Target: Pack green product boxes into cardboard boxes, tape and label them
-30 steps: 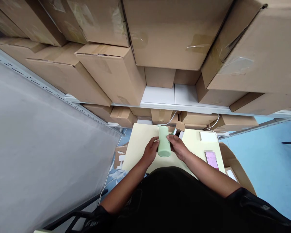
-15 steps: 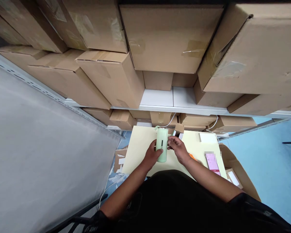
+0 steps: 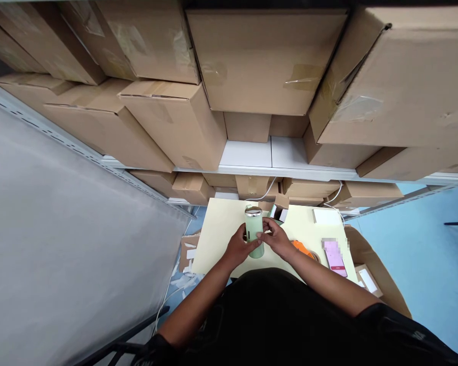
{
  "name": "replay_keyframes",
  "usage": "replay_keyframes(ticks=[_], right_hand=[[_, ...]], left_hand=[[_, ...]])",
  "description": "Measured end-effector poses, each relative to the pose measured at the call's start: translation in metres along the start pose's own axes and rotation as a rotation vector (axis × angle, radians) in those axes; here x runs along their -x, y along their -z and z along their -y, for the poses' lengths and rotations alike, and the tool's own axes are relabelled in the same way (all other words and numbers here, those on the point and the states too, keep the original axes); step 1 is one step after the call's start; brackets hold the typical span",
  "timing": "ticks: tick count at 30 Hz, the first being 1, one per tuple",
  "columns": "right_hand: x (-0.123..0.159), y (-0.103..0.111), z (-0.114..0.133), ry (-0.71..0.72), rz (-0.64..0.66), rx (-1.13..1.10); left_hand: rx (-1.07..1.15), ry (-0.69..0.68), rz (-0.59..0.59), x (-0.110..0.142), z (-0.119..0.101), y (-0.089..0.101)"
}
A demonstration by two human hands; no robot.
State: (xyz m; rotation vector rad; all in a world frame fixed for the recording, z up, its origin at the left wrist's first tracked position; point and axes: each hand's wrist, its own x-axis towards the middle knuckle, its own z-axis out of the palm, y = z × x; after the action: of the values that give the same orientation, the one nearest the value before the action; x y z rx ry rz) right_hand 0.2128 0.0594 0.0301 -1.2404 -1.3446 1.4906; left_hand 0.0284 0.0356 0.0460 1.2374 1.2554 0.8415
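A light green bottle point(image 3: 254, 222) with a shiny metal rim and a dark mark on its side is held over the table, its top tipped so that it faces me. My left hand point(image 3: 239, 245) is wrapped round its lower left side, thumb across the front. On the right side, my right hand point(image 3: 275, 237) is closed against the bottle, fingers bent and thumb on its front. Just behind my right hand stands a small opened box point(image 3: 279, 211). An orange tape dispenser-like object point(image 3: 302, 249) lies beside my right forearm, partly hidden by it.
The pale yellow table point(image 3: 217, 229) also bears a phone point(image 3: 333, 258) and a white box point(image 3: 326, 216) on the right. Shelves of cardboard boxes point(image 3: 267, 61) rise ahead. A wall point(image 3: 80, 218) is at left, and a large open carton point(image 3: 381, 274) stands at right.
The bottle has turned and tipped, so its metal-rimmed top now shows and its mark sits further left. My right thumb has moved onto the bottle's front.
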Motion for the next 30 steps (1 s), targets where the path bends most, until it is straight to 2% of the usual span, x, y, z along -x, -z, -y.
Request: replay_keyframes(ticks=[4,8,11,14,16,19,22,27,30], right_hand=[[0.005,0.003,0.000,-0.027,-0.011,0.150],[0.008,0.022,0.007,-0.009,-0.128,0.153],[0.007,0.049,0.015,0.043,-0.307,0.096],[0.001,0.077,0.026,0.107,-0.490,0.090],[-0.005,0.088,0.033,0.138,-0.549,0.105],[-0.015,0.093,0.035,0.170,-0.536,0.132],[-0.026,0.091,0.029,0.161,-0.485,0.194],[-0.034,0.093,0.019,0.166,-0.471,0.364],[-0.036,0.095,0.019,0.173,-0.448,0.365]], left_hand=[[-0.155,-0.046,-0.003,-0.002,0.002,-0.006],[0.012,-0.044,0.097,-0.019,0.011,-0.011],[0.039,0.014,0.054,-0.044,0.017,-0.014],[-0.113,0.037,0.006,-0.076,0.016,-0.021],[-0.197,0.038,0.018,-0.098,0.013,-0.031],[-0.288,0.060,0.039,-0.126,0.013,-0.048],[-0.388,0.122,0.029,-0.143,0.017,-0.059],[-0.435,0.188,0.049,-0.151,0.026,-0.058],[-0.408,0.187,0.053,-0.149,0.031,-0.057]])
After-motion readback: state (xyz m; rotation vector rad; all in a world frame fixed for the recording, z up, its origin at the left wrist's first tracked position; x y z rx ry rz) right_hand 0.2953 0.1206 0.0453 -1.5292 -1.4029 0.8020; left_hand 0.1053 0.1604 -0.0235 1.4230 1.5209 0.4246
